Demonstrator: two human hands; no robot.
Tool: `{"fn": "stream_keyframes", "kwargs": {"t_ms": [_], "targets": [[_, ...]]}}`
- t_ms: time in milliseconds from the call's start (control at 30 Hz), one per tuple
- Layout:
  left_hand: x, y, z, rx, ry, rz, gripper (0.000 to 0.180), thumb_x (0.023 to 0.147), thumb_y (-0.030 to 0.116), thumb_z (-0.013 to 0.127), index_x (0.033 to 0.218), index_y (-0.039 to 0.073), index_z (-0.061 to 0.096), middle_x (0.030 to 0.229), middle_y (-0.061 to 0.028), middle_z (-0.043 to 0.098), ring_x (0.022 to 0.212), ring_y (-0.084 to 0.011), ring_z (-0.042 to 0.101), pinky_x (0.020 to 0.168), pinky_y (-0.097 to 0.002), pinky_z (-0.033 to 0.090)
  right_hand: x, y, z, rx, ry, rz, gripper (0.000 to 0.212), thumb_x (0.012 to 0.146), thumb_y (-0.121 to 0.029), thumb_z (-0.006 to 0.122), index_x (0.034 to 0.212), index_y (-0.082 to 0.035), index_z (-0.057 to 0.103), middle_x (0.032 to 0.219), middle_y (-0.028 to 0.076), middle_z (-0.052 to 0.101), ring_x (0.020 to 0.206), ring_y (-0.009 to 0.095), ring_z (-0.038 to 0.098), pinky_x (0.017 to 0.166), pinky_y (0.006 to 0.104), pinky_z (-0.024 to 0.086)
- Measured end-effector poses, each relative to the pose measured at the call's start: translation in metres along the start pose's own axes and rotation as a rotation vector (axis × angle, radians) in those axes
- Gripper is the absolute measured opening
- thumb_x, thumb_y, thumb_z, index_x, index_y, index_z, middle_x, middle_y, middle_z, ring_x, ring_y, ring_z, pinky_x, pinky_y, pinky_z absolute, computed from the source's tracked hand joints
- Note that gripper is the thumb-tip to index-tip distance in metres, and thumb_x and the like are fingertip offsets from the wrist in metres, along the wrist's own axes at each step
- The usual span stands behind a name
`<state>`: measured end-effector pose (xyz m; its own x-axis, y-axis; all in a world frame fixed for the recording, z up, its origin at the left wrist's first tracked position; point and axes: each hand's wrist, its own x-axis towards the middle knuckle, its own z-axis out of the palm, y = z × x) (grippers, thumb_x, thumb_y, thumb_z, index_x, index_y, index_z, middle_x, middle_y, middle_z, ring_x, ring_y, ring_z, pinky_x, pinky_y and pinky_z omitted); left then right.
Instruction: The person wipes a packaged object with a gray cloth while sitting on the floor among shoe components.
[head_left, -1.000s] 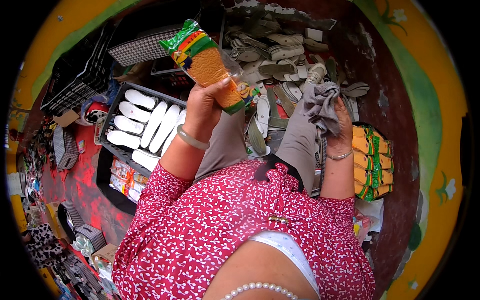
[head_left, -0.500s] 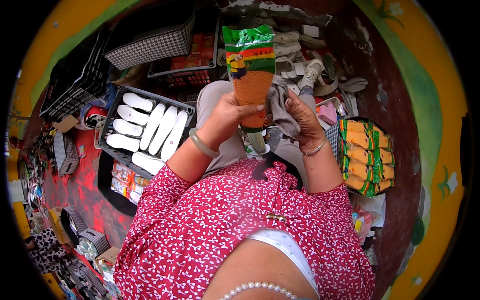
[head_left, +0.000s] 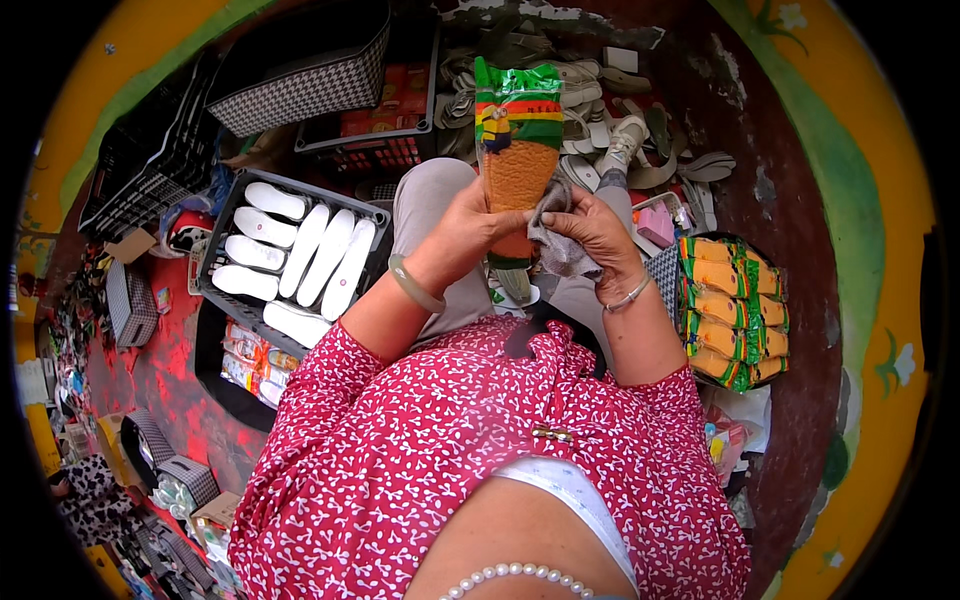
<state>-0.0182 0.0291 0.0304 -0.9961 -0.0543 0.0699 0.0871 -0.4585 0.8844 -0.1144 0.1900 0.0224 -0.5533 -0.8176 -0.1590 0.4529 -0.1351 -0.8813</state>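
Upright in front of my knees is a packaged insole (head_left: pixel 518 168), orange-brown and fuzzy, in a clear wrapper with a green printed top. My left hand (head_left: pixel 468 228) grips it along its left side and lower part, the thumb lying across its front. A crumpled grey cloth (head_left: pixel 563 250) is pinched in my right hand (head_left: pixel 597 238), held against the package's lower right edge. The cloth and my fingers hide part of that edge.
A dark crate (head_left: pixel 240 190) of white insoles stands at my left. Several more packaged orange insoles (head_left: pixel 715 305) fill a basket at my right. Behind are a houndstooth bin (head_left: pixel 300 95), a crate of red packs (head_left: pixel 370 150) and piled pale shoes (head_left: pixel 575 90).
The packaged insole has shifted right and slightly down with my left hand. My right hand has moved a little left, its fingers now bent over the grey cloth against the package.
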Motion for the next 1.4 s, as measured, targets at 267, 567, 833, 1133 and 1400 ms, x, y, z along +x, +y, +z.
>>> {"fn": "stream_keyframes", "kwargs": {"t_ms": [267, 567, 833, 1133, 1400], "targets": [[0.004, -0.017, -0.002, 0.066, 0.171, 0.148, 0.031, 0.092, 0.019, 0.054, 0.116, -0.001, 0.051, 0.106, -0.0052, 0.060, 0.094, -0.0108, 0.057, 0.081, -0.0245, 0.046, -0.001, 0.013, 0.017, -0.148, 0.097, -0.175, 0.022, 0.087, -0.006, 0.058, 0.108, -0.002, 0.056, 0.097, 0.003, 0.062, 0.086, 0.009, 0.059, 0.075, 0.0214, 0.048], [0.003, -0.012, 0.005, -0.018, 0.228, 0.215, 0.027, 0.092, 0.018, 0.055, 0.110, -0.002, 0.055, 0.100, -0.0046, 0.062, 0.085, -0.0093, 0.058, 0.074, -0.0226, 0.047, -0.008, -0.006, 0.021, -0.192, -0.012, -0.101, 0.026, 0.089, -0.004, 0.052, 0.114, -0.001, 0.050, 0.097, 0.003, 0.060, 0.085, 0.009, 0.058, 0.073, 0.0223, 0.049], [0.000, -0.009, 0.005, -0.035, 0.256, 0.214, 0.027, 0.092, 0.019, 0.054, 0.109, -0.002, 0.055, 0.098, -0.0050, 0.062, 0.081, -0.0091, 0.058, 0.070, -0.0226, 0.048, -0.017, -0.015, 0.021, -0.191, -0.031, -0.040, 0.031, 0.084, 0.000, 0.053, 0.115, 0.002, 0.050, 0.096, 0.004, 0.061, 0.084, 0.010, 0.058, 0.076, 0.0235, 0.048], [0.003, 0.036, -0.024, -0.057, 0.382, 0.399, 0.028, 0.092, 0.021, 0.054, 0.112, 0.000, 0.053, 0.095, -0.0045, 0.060, 0.077, -0.0104, 0.059, 0.065, -0.0246, 0.050, -0.029, -0.020, -0.024, 0.124, 0.069, -0.040, 0.027, 0.083, -0.008, 0.057, 0.108, 0.003, 0.056, 0.096, 0.007, 0.062, 0.084, 0.014, 0.062, 0.072, 0.0249, 0.051], [0.010, 0.015, -0.005, -0.003, 0.319, 0.441, 0.030, 0.092, 0.018, 0.054, 0.116, 0.000, 0.052, 0.106, -0.0038, 0.060, 0.091, -0.0094, 0.056, 0.080, -0.0234, 0.045, -0.016, 0.019, -0.018, 0.585, -0.190, 0.067, 0.043, 0.090, -0.026, 0.054, 0.124, -0.001, 0.044, 0.093, 0.008, 0.063, 0.079, 0.016, 0.064, 0.069, 0.0277, 0.054]]}}
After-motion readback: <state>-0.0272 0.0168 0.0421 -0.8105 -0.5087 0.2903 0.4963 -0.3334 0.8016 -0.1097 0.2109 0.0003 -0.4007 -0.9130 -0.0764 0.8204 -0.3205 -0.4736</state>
